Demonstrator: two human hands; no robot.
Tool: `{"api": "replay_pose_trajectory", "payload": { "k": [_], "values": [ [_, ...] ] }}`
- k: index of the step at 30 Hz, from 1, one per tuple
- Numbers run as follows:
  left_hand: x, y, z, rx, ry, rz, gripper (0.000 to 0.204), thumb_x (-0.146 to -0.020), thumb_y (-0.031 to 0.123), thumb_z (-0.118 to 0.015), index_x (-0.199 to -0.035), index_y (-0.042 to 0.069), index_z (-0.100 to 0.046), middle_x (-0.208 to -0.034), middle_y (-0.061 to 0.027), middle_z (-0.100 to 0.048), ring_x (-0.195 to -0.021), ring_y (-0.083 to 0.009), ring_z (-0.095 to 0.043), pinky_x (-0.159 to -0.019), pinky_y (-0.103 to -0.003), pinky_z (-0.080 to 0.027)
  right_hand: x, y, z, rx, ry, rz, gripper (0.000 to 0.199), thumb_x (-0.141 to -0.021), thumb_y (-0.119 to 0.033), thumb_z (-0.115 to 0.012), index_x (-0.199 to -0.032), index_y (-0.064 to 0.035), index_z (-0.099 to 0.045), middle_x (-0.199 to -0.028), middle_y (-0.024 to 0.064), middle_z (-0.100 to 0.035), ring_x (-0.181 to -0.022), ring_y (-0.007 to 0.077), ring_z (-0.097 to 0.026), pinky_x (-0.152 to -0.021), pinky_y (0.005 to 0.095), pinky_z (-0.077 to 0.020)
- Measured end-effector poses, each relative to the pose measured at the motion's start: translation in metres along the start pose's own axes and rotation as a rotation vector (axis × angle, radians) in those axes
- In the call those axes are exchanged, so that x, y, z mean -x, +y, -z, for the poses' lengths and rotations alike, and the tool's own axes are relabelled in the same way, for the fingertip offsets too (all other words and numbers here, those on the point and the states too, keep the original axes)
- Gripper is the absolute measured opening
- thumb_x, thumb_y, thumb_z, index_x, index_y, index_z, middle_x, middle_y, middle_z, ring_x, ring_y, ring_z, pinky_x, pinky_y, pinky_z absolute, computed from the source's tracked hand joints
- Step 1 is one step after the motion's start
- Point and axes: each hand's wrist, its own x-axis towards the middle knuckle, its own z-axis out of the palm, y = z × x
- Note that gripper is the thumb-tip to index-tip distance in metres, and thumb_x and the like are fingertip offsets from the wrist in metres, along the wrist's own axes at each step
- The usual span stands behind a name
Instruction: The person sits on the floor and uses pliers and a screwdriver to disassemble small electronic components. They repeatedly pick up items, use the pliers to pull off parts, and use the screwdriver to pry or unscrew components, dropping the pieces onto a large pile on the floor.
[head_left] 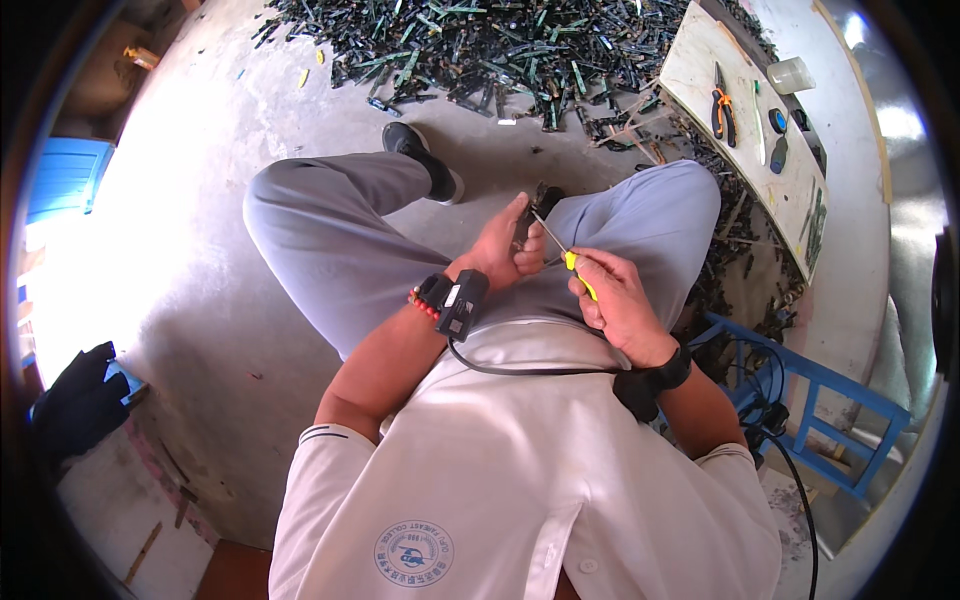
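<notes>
My left hand (506, 243) is closed around a small dark part (523, 222), held over my lap between my knees. The thumb lies along its top, and much of the part is hidden by the fingers. In my right hand (622, 305) is a screwdriver (571, 259) with a yellow handle. Its thin metal shaft slants up and left, and the tip meets the dark part or sits very close to it; I cannot tell which.
A wide heap of dark and green strips (480, 50) covers the floor ahead. At the right, a pale board (750, 160) carries orange-and-black pliers (722, 115), a blue-and-black tool (778, 155) and a translucent cup (791, 75). Near my right elbow stands a blue frame (835, 425), with cables beside it.
</notes>
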Motion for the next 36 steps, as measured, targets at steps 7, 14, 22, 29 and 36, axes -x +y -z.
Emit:
{"api": "replay_pose_trajectory", "payload": {
  "k": [7, 14, 22, 29, 36],
  "values": [
    [-0.006, -0.002, 0.003, 0.021, -0.009, 0.021, 0.058, -0.099, 0.059, -0.036, -0.066, 0.012, -0.043, -0.054, 0.0009, -0.034, -0.041, -0.0128, -0.026, -0.043, -0.028, -0.024, -0.004, 0.003, 0.005, 0.284, 0.03, 0.175, 0.028, -0.099, -0.016, -0.055, -0.118, 0.0035, -0.062, -0.072, -0.0012, -0.055, -0.053, 0.0027, -0.041, -0.043, 0.0192, -0.0318],
    [0.006, -0.007, 0.002, 0.019, 0.03, -0.031, 0.059, -0.096, 0.064, -0.039, -0.068, 0.012, -0.043, -0.057, 0.001, -0.035, -0.043, -0.0125, -0.026, -0.044, -0.028, -0.024, -0.011, -0.006, 0.011, 0.415, -0.063, 0.208, 0.028, -0.098, -0.014, -0.054, -0.116, 0.0049, -0.063, -0.07, -0.0028, -0.052, -0.057, 0.0025, -0.04, -0.049, 0.0211, -0.0343],
    [0.023, -0.007, -0.009, -0.005, 0.084, -0.116, 0.055, -0.096, 0.061, -0.045, -0.07, 0.013, -0.044, -0.057, 0.0017, -0.034, -0.044, -0.0118, -0.025, -0.044, -0.028, -0.023, -0.01, -0.01, 0.012, 0.293, -0.135, 0.137, 0.031, -0.098, -0.017, -0.055, -0.12, 0.004, -0.06, -0.073, -0.0004, -0.053, -0.056, 0.0032, -0.041, -0.049, 0.0202, -0.0351],
    [0.014, -0.005, -0.015, 0.009, -0.019, -0.088, 0.052, -0.098, 0.059, -0.041, -0.071, 0.015, -0.042, -0.056, 0.0032, -0.034, -0.042, -0.0105, -0.024, -0.043, -0.027, -0.023, -0.001, -0.008, 0.018, -0.06, -0.159, -0.025, 0.026, -0.099, -0.02, -0.056, -0.116, -0.0003, -0.058, -0.082, 0.0026, -0.056, -0.057, 0.0051, -0.045, -0.049, 0.021, -0.038],
    [0.003, -0.005, -0.004, 0.071, -0.105, -0.009, 0.051, -0.098, 0.055, -0.044, -0.068, 0.014, -0.047, -0.056, 0.0023, -0.038, -0.042, -0.0108, -0.029, -0.043, -0.027, -0.025, -0.008, -0.008, 0.015, -0.221, -0.253, -0.115, 0.021, -0.099, -0.019, -0.055, -0.115, -0.005, -0.055, -0.088, 0.006, -0.06, -0.06, 0.0103, -0.052, -0.052, 0.0263, -0.0419]
  ]
}}
